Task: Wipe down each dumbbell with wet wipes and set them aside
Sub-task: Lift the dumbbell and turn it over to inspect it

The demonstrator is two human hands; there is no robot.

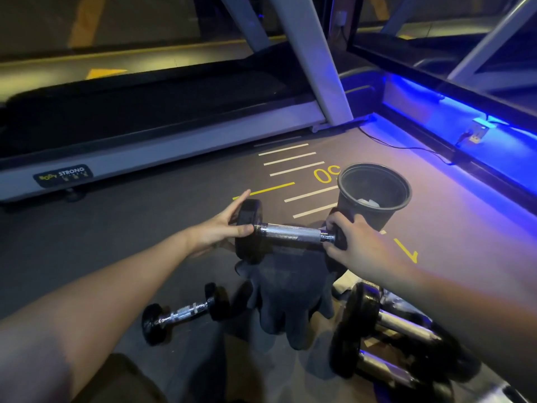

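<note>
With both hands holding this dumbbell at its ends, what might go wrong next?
1. The left hand presses the dumbbell mostly with flat fingers, so it may slip and drop onto the small dumbbell below.
2. The bucket stands just behind the right hand; a swing could knock it over.

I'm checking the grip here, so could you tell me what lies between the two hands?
In the head view, only the dumbbell's bare chrome handle spans between the left hand and the right hand.
</note>
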